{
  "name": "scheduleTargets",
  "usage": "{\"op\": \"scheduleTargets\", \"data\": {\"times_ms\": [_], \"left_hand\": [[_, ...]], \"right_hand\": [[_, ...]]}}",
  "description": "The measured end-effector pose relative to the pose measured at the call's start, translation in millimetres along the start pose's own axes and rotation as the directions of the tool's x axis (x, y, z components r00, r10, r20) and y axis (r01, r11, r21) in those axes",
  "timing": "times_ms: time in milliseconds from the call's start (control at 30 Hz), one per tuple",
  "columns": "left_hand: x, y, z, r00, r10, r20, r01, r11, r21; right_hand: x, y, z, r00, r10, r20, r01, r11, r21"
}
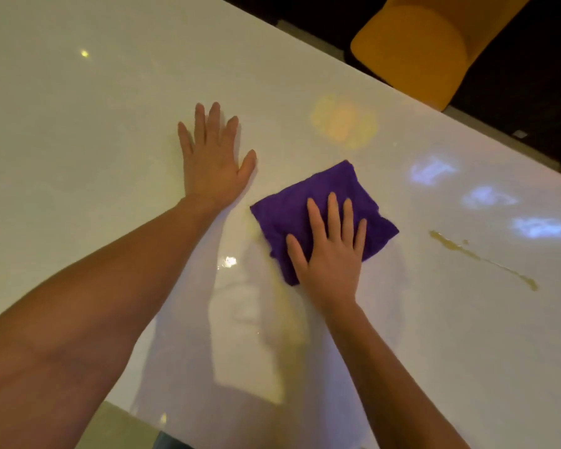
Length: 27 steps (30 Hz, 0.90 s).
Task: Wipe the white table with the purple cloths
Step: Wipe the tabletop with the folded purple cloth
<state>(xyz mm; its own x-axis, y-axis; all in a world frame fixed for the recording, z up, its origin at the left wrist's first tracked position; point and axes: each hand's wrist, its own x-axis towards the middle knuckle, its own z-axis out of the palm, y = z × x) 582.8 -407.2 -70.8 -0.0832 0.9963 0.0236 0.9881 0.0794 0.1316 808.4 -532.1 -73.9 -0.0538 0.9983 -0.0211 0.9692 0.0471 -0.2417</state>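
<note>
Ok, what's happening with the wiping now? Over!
Left hand flat on glossy white table. Right hand pressing folded purple cloth. Yellowish spill streak to its right, unwiped.

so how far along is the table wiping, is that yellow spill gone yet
Not yet. In hand: the right hand presses flat on one folded purple cloth, while the left hand rests flat on the bare white table. Left: a yellowish-brown streak lies to the cloth's right, untouched. What is already wiped cannot be told; the glossy top mostly shows reflections.
</note>
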Motion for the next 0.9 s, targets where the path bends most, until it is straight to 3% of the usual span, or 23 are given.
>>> {"op": "scheduleTargets", "data": {"times_ms": [100,200,400,633,767,900], "left_hand": [[-1,2,10,0.998,-0.037,0.048,0.037,0.999,0.012],[-1,2,10,0.998,-0.051,0.042,0.05,0.999,0.017],[0,4,6,0.998,-0.059,0.036,0.059,0.998,0.021],[0,2,6,0.997,-0.055,0.048,0.053,0.998,0.04],[0,3,5,0.997,-0.05,0.061,0.048,0.998,0.038],[-2,3,5,0.999,-0.05,0.016,0.05,0.999,0.014]], "right_hand": [[-65,16,1,1.0,0.018,0.0,-0.018,1.0,0.001],[-61,8,3,0.995,0.095,0.01,-0.094,0.995,-0.018],[48,-3,3,0.981,0.192,-0.022,-0.193,0.98,-0.042],[177,15,-7,0.976,0.209,0.067,-0.204,0.976,-0.08],[135,15,-6,0.982,0.188,0.01,-0.187,0.98,-0.067],[12,11,-2,0.981,0.195,-0.02,-0.195,0.981,-0.022]]}}
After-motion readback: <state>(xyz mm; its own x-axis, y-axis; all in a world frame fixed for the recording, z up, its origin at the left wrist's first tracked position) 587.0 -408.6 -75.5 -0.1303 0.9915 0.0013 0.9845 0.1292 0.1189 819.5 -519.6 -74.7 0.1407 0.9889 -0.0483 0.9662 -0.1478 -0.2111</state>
